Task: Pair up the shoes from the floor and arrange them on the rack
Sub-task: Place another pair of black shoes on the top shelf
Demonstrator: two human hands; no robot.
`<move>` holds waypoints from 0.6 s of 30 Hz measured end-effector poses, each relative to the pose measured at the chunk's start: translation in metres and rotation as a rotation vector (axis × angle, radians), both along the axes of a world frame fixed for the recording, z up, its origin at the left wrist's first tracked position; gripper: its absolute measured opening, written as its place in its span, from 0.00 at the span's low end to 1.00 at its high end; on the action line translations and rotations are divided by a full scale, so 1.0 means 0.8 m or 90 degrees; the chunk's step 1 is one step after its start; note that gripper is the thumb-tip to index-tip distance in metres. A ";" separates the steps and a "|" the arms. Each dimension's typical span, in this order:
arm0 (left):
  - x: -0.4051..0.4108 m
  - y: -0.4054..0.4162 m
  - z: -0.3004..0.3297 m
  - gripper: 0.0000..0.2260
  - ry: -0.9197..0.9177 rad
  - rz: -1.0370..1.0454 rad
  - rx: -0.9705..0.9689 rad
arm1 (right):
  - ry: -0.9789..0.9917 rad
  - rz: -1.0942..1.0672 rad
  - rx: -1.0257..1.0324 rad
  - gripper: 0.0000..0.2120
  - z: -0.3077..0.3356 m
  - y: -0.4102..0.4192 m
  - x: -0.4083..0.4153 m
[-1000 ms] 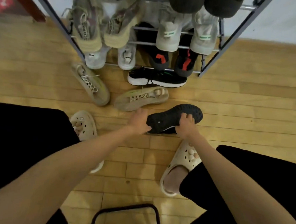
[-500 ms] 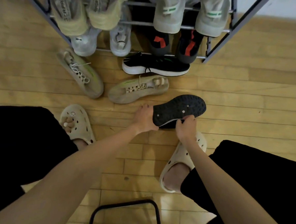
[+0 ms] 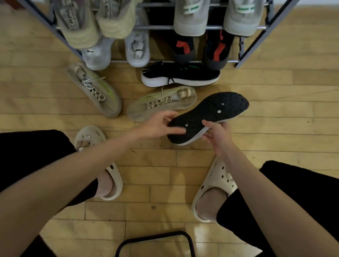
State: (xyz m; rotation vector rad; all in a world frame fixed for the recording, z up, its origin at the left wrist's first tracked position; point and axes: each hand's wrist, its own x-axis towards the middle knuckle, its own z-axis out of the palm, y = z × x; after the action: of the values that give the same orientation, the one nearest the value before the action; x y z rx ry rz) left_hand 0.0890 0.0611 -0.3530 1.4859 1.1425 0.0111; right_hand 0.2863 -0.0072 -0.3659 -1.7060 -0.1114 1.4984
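A black sneaker [image 3: 210,114] is held above the floor with its studded sole turned up toward me. My left hand [image 3: 161,126] grips its heel end and my right hand [image 3: 217,134] grips its white side edge. Its mate, a black sneaker with a white sole [image 3: 179,74], lies on its side on the floor in front of the rack [image 3: 253,48]. Two beige sneakers lie on the floor: one [image 3: 96,91] at the left, one [image 3: 162,102] just beyond my left hand. The rack's shelves hold several pairs of shoes.
The floor is wood parquet [image 3: 293,107]. My feet wear cream clogs, the left one [image 3: 96,156] and the right one [image 3: 214,189], on either side of the held shoe. A black metal stool frame [image 3: 156,243] stands at the bottom edge. A white wall runs behind the rack.
The black sneaker has been lifted off the floor and turned so more of its sole faces me. My right hand has shifted from its top to its side edge.
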 end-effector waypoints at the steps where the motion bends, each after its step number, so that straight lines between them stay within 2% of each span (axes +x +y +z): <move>1: 0.000 0.013 0.002 0.27 -0.002 0.016 0.015 | 0.006 -0.005 0.000 0.29 0.000 0.001 0.005; 2: 0.000 0.030 0.002 0.24 0.029 0.040 0.089 | 0.001 -0.009 -0.001 0.29 0.001 0.002 0.008; 4: -0.004 0.071 -0.007 0.22 0.179 0.042 0.367 | -0.034 -0.005 -0.007 0.30 -0.001 -0.001 0.013; 6: -0.010 0.112 -0.022 0.27 0.313 -0.032 0.524 | -0.069 0.002 -0.011 0.30 -0.003 -0.004 0.015; 8: -0.009 0.143 -0.038 0.33 0.403 -0.161 0.527 | -0.085 0.019 -0.012 0.29 -0.005 -0.007 0.016; 10: 0.004 0.154 -0.047 0.34 0.474 -0.280 0.493 | -0.095 0.030 -0.019 0.29 -0.006 -0.009 0.014; 12: 0.020 0.153 -0.051 0.34 0.543 -0.343 0.495 | -0.093 0.023 -0.023 0.27 -0.010 -0.010 0.010; 15: 0.033 0.151 -0.052 0.35 0.591 -0.340 0.518 | -0.091 0.010 -0.031 0.25 -0.018 -0.011 0.004; 18: 0.035 0.154 -0.047 0.26 0.603 -0.316 0.507 | -0.086 -0.004 -0.044 0.26 -0.020 -0.009 0.000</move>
State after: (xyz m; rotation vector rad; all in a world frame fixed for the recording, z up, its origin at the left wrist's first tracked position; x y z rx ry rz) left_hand 0.1169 0.1845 -0.3902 2.6021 1.5472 -0.7213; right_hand 0.2863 -0.0145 -0.3821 -1.8617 -0.1263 1.3952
